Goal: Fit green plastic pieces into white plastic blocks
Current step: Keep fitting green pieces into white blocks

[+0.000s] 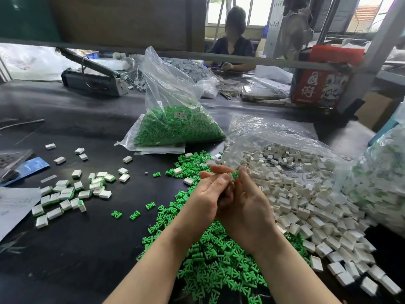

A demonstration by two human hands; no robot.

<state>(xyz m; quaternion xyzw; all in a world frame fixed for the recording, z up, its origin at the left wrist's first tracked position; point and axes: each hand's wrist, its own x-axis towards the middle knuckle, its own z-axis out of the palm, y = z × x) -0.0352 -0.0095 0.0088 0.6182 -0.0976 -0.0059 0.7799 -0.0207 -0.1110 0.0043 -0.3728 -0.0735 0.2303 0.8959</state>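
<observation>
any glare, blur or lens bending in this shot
Head view: daylight blows out the windows; glare streaks the clear bag over the white blocks; the wide lens bows the shelf rail; the hands' fingers stay fairly sharp.

White Chinese characters "国御" on the red box [320, 86] (bag label unreadable)

Red carton [322, 86] far right; grey sealer machine [94, 81] far left.

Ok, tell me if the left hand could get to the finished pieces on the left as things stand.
Probably yes, once freed: the left hand holds a white block, and only bare black table lies between it and the finished pieces.
</observation>
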